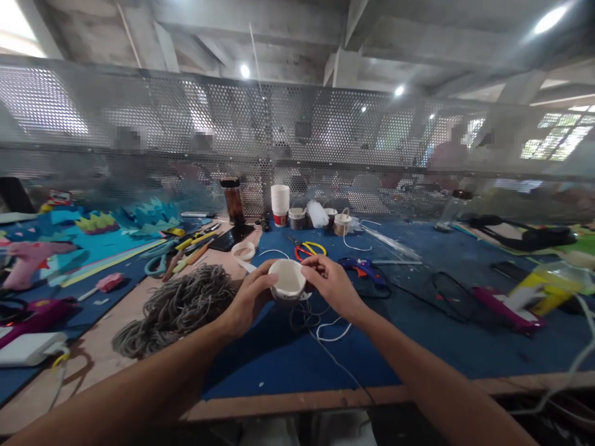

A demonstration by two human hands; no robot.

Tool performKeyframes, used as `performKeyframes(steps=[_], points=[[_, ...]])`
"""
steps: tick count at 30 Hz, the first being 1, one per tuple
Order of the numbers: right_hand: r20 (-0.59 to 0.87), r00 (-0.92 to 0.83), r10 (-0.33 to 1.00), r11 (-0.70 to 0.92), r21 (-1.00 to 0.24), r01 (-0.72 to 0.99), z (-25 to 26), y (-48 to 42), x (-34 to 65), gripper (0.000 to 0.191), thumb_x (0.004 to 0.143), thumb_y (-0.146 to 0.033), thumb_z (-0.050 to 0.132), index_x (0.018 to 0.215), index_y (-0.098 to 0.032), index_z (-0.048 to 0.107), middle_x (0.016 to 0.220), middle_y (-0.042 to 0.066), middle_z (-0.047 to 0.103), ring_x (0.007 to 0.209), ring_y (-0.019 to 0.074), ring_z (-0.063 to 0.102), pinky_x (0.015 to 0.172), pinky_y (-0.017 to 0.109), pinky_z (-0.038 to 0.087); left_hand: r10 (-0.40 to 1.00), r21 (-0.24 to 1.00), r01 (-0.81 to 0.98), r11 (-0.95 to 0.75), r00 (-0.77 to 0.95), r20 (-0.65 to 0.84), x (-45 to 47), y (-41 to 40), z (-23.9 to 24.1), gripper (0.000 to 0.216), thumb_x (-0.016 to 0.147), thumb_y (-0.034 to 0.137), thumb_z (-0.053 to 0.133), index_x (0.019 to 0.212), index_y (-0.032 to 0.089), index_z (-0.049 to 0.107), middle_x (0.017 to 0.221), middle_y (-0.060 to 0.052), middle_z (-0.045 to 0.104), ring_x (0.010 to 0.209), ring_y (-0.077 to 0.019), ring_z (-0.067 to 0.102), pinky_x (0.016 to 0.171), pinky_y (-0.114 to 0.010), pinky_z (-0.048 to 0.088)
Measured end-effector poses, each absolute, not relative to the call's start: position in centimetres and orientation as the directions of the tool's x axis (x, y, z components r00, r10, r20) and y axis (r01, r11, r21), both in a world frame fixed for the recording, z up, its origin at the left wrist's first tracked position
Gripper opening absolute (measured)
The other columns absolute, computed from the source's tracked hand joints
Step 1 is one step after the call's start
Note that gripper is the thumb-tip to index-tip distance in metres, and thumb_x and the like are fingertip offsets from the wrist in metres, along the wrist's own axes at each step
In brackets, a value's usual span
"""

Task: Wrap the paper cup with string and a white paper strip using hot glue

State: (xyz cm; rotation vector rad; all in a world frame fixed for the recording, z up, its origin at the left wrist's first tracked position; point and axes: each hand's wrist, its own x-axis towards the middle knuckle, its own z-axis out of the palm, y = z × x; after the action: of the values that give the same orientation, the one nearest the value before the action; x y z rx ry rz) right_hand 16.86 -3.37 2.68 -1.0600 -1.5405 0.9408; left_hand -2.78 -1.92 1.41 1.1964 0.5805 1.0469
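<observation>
A small white paper cup (288,282) is held above the blue table mat, tilted so that I look into its inside. Grey cord seems to wrap its lower wall. My left hand (251,294) grips the cup's left side, thumb at the rim. At the right rim, my right hand (333,284) pinches the cup's edge; any cord between its fingertips is too small to make out. Thin white cord (334,337) trails over the mat below. To the left lies a heap of grey cord (190,303). Red-and-yellow-handled scissors (310,249) rest just behind the cup.
Behind stand stacked paper cups (280,204), several cord-wrapped cups, and a dark bottle (233,201). A blue glue gun (365,271) lies right of my hands, clear sticks (390,241) behind it. A phone (232,237) and tape roll (243,250) lie left. A perforated metal screen (307,133) closes the back.
</observation>
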Motion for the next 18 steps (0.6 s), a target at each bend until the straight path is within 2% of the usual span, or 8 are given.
performKeyframes(steps=[4,6,10,14,18], points=[[0.305,-0.046,0.951,0.309,-0.939,0.148,2.91,-3.53,16.87,0.015,0.086,-0.034,0.063,0.092,-0.019,0.064,0.074,0.001,0.066,0.066,0.0158,0.064,0.060,0.027,0.056,0.866,0.952,-0.307,0.000,0.476,0.154,-2.76,-1.70,1.18,0.042,0.088,0.040,0.063,0.125,0.019,0.064,0.114,-0.011,0.069,0.094,-0.0248,0.063,0.075,-0.032,0.052],[0.307,-0.039,0.951,0.310,-0.940,0.146,3.13,-3.47,17.06,0.016,0.087,-0.034,0.063,0.090,-0.019,0.065,0.073,0.001,0.066,0.065,0.0155,0.064,0.060,0.027,0.055,0.855,0.955,-0.294,-0.039,0.484,0.184,-2.74,-1.45,0.94,0.050,0.083,0.044,0.069,0.126,0.019,0.063,0.119,-0.012,0.068,0.101,-0.0272,0.063,0.080,-0.034,0.051],[0.260,-0.055,0.964,0.262,-0.963,0.053,3.35,-3.26,17.29,0.022,0.087,-0.041,0.064,0.090,-0.019,0.067,0.074,0.001,0.067,0.066,0.0155,0.064,0.062,0.027,0.055,0.868,0.968,-0.179,-0.176,0.435,0.238,-2.71,-1.10,0.72,0.063,0.064,0.032,0.087,0.122,0.020,0.064,0.117,-0.009,0.070,0.107,-0.0281,0.062,0.090,-0.036,0.048],[0.170,-0.132,0.977,0.151,-0.978,-0.145,2.91,-3.02,17.21,0.032,0.091,-0.051,0.059,0.093,-0.020,0.068,0.078,0.001,0.068,0.067,0.0151,0.064,0.065,0.028,0.056,0.896,0.972,-0.105,-0.211,0.376,0.235,-2.74,-1.36,1.25,0.059,0.064,0.028,0.087,0.118,0.021,0.065,0.112,-0.007,0.073,0.103,-0.0258,0.064,0.090,-0.036,0.048],[0.146,-0.163,0.976,0.116,-0.977,-0.179,2.54,-2.70,17.29,0.028,0.086,-0.046,0.068,0.096,-0.020,0.068,0.080,0.000,0.067,0.068,0.0133,0.062,0.064,0.026,0.054,0.898,0.966,-0.097,-0.239,0.357,0.258,-2.77,-1.75,1.66,0.060,0.062,0.026,0.089,0.116,0.021,0.065,0.109,-0.005,0.073,0.100,-0.0245,0.064,0.088,-0.034,0.049]])
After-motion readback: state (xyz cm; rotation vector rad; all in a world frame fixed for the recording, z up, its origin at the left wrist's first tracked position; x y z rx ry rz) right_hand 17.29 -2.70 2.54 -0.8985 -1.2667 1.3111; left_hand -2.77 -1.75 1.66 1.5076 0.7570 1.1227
